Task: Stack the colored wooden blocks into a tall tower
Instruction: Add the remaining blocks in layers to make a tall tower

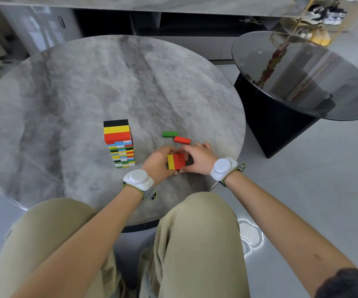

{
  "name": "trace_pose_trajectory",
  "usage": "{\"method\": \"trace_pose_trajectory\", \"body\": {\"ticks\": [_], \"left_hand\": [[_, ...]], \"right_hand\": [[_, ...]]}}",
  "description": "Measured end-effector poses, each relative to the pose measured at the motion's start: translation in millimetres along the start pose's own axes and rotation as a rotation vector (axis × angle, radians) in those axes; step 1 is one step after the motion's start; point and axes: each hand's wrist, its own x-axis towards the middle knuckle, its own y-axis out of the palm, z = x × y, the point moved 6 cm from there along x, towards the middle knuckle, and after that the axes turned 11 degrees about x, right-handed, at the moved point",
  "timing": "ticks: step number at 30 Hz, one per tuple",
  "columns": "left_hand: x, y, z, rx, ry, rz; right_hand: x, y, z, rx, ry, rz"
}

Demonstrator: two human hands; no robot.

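With fingers curled, my left hand point(157, 162) and right hand point(199, 159) pinch a three-block row point(176, 161) (yellow, red, red) on the table point(109, 82) beside the tower point(120, 145), which I judge needs lifting level onto the top

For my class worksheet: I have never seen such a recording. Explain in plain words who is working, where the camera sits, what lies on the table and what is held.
No machine works here: a person sits at a round grey table, and the one camera is worn on their head, looking forward and down. White devices are strapped to both wrists. On the table stands a tower of coloured blocks, topped with black, yellow and red. To its right lie a loose green block and a loose red block. The left hand and right hand together grip a small row of blocks, one yellow and the rest red.
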Motion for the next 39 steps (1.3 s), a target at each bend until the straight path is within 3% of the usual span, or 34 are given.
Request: {"method": "trace_pose_trajectory", "body": {"ticks": [14,23,30,39], "left_hand": [[-5.2,-13.2,-16.9,0.026,0.028,-0.072],[-37.9,-115.4,-66.2,0.124,0.190,-0.252],[-67.6,-191.3,-31.6,0.078,0.138,-0.312],[-62.9,-202.9,25.9,0.099,0.071,-0.292]], "right_hand": [[-12.1,-12.9,3.8,0.015,0.019,-0.036],[-37.7,-89.5,76.9,0.058,-0.120,-0.207],[-15.2,-95.7,155.9,0.099,-0.261,-0.210],[32.7,-61.6,180.7,0.204,-0.259,-0.081]]}}
